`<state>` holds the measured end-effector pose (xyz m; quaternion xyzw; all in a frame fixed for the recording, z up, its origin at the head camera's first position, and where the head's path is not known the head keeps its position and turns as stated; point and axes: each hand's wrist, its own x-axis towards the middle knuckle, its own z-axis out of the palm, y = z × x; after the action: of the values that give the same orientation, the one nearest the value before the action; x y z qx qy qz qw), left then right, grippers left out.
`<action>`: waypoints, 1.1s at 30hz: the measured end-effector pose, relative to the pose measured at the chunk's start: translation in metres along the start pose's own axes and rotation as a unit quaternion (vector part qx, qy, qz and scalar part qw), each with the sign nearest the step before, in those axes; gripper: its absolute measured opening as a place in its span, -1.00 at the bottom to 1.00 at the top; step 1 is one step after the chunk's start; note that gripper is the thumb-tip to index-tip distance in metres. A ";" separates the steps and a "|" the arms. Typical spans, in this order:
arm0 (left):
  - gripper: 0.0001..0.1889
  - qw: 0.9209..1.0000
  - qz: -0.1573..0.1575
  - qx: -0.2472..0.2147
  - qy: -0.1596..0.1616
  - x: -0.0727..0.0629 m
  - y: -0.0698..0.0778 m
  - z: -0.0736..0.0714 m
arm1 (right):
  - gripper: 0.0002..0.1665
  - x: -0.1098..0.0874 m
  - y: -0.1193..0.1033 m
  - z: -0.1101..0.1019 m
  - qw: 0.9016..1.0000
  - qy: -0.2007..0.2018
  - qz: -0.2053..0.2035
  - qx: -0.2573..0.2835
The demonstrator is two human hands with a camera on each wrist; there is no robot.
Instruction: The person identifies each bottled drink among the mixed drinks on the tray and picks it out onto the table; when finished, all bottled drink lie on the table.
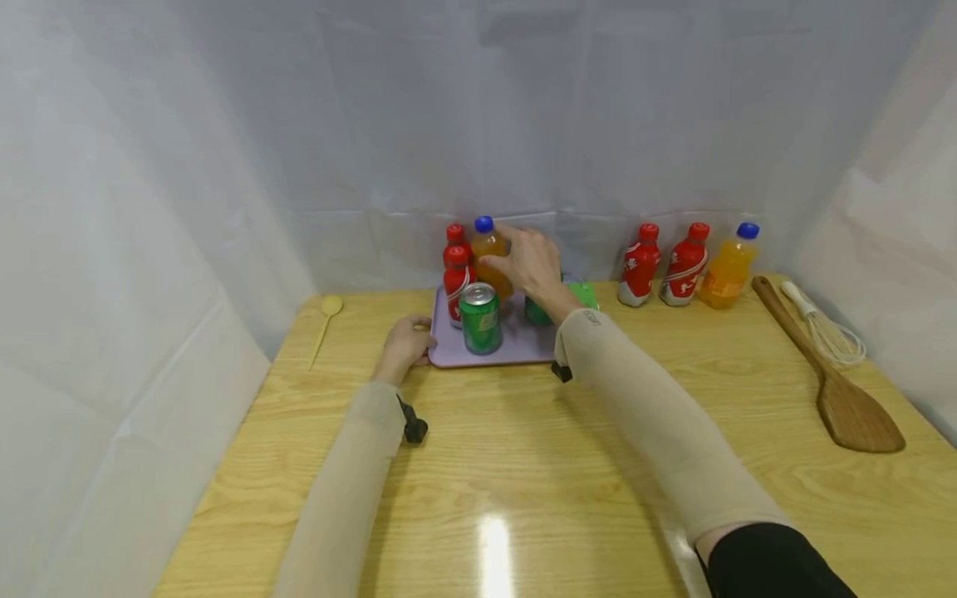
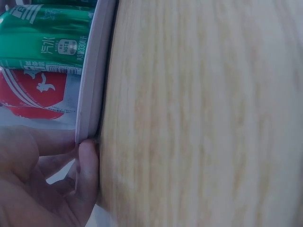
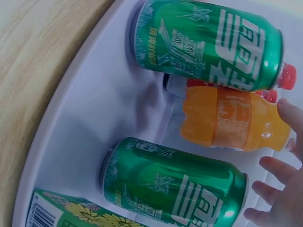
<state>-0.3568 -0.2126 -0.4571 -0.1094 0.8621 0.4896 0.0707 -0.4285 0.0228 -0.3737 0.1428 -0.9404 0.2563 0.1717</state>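
Note:
My left hand (image 1: pixel 407 345) pinches the left front corner of a lilac tray (image 1: pixel 512 353); the left wrist view shows fingers (image 2: pixel 87 165) on both sides of the rim. At the back of the tray, my right hand (image 1: pixel 529 262) holds an orange soda bottle (image 1: pixel 489 245) with a blue cap near its neck, thumb in front. The other fingers (image 3: pixel 274 168) spread over a green can (image 3: pixel 175 184). A second green can (image 1: pixel 480 320) stands front left, before two red bottles (image 1: pixel 458 282). A green carton (image 3: pixel 71 210) lies at the tray's right side.
Two more red bottles (image 1: pixel 640 266) and another orange bottle (image 1: pixel 728 266) stand at the back right. A whisk (image 1: pixel 826 328) and a wooden spatula (image 1: pixel 852 407) lie at the right. A yellow spoon (image 1: pixel 329 311) lies at the left. White sheeting (image 1: pixel 374 124) surrounds the wooden table (image 1: pixel 478 465).

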 end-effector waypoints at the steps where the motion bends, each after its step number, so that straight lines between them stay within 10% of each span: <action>1: -0.46 1.000 0.000 0.001 0.000 0.000 0.000 0.000 | -0.14 0.000 0.000 -0.001 1.000 0.006 0.000 0.008; 16: -0.46 1.000 0.012 -0.006 -0.001 -0.004 -0.001 -0.001 | -0.18 -0.006 -0.004 -0.028 0.985 -0.009 0.010 0.171; 25: -0.46 1.000 0.004 -0.004 -0.001 -0.003 0.002 -0.001 | -0.21 -0.008 -0.009 -0.043 0.957 -0.042 0.005 0.287; 33: -0.46 1.000 0.006 -0.005 -0.002 -0.007 0.005 -0.001 | -0.24 -0.009 -0.012 -0.054 0.912 -0.085 -0.010 0.401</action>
<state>-0.3509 -0.2099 -0.4512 -0.1031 0.8603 0.4944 0.0692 -0.4020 0.0432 -0.3282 0.2300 -0.7680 0.5974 0.0215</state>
